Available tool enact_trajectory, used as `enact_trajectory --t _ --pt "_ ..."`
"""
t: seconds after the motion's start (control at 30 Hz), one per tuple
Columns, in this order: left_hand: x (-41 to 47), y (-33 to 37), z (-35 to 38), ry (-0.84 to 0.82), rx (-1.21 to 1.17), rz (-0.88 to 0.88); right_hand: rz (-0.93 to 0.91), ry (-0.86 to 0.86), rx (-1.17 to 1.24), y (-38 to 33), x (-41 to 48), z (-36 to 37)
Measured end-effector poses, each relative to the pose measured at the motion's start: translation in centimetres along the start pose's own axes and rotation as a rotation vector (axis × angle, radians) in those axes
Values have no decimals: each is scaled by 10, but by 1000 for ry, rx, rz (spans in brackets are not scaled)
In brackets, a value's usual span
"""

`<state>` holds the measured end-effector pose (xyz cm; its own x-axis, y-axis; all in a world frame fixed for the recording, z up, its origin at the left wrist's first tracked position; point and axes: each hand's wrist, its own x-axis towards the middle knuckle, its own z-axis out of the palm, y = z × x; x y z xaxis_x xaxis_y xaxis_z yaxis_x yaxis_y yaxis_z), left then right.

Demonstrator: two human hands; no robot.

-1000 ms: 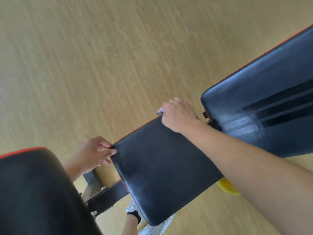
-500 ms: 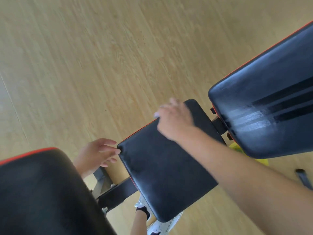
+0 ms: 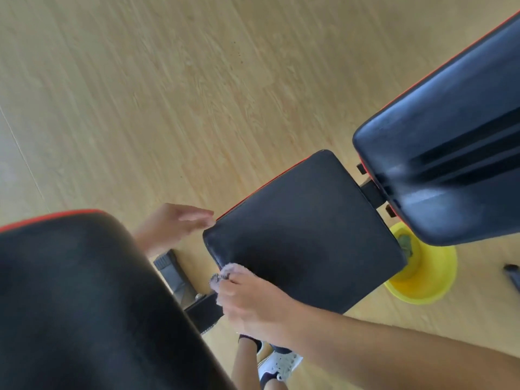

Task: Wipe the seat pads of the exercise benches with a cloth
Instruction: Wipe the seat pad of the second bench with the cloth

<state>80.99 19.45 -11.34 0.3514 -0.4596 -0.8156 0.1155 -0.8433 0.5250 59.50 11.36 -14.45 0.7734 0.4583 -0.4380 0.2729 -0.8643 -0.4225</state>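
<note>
A black seat pad [image 3: 309, 226] with a red edge lies in the middle of the view. My right hand [image 3: 250, 302] is shut on a pale pinkish cloth [image 3: 225, 274] and presses it on the pad's near left corner. My left hand [image 3: 174, 223] hovers open, fingers spread, just off the pad's far left corner, not gripping it. The bench's long black back pad [image 3: 450, 164] with dark stripes rises at the right. Another black pad [image 3: 84, 305] with red trim fills the lower left.
A yellow bowl [image 3: 430, 277] stands on the wooden floor [image 3: 168, 94] under the gap between seat pad and back pad. The black metal bench frame [image 3: 180, 280] shows below the seat's left end. My leg and a white shoe [image 3: 278, 364] are at the bottom.
My right hand has dragged the cloth from the seat pad's far edge to its near left corner. My left hand let go of the pad's corner and opened.
</note>
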Motion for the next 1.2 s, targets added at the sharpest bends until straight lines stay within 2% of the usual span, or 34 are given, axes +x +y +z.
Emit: enact_trajectory --t 0.07,0.1,0.17,0.23,0.27,0.3,0.33,0.37,0.43,0.47,0.53,0.57,0.63,0.73,0.83,0.87,0.93,1.03,1.1,1.13,1.2 --pt "3 5 8 -33 48 -10 -33 -68 39 -6 -9 -3" --pt "6 5 11 -23 61 -1 -13 6 -28 -6 1 -10" --pt "11 5 14 10 71 6 148 193 21 -5 30 -38" --pt "12 1 14 49 34 -10 185 243 118 -11 39 -46" --pt "13 -2 14 56 8 -14 128 253 150 -13 31 -33" --pt "13 -5 16 55 -19 -8 118 276 284 -17 18 -17" --pt "13 -6 17 48 -38 1 147 371 385 -27 0 -1" --pt "14 -8 19 46 -63 14 189 418 370 -34 -20 16" --pt "15 -12 22 56 -91 37 263 257 177 -44 -78 33" --pt "15 -13 24 67 -103 41 372 282 108 -42 -105 38" --pt "14 -16 25 94 -142 34 578 491 168 -20 -144 42" --pt "13 -19 26 109 -164 26 742 618 221 -4 -158 39" --pt "13 -21 31 125 -189 26 1184 850 337 30 -177 31" --pt "11 -22 33 140 -222 29 1721 1249 699 56 -183 21" --pt "12 -25 32 108 -224 6 1988 1441 1036 40 -170 34" --pt "12 -25 31 104 -220 5 2035 1472 1185 27 -160 38" --pt "13 -26 31 103 -204 1 2099 1395 1481 -13 -140 48" --pt "13 -26 32 98 -203 3 1963 1355 1813 -49 -131 44" --pt "16 -28 30 95 -204 2 1898 1336 1825 -28 -148 39" --pt "16 -28 30 85 -203 -3 1911 1396 1768 -9 -158 39" --pt "19 -30 29 80 -209 -11 1924 1627 1700 30 -177 40"
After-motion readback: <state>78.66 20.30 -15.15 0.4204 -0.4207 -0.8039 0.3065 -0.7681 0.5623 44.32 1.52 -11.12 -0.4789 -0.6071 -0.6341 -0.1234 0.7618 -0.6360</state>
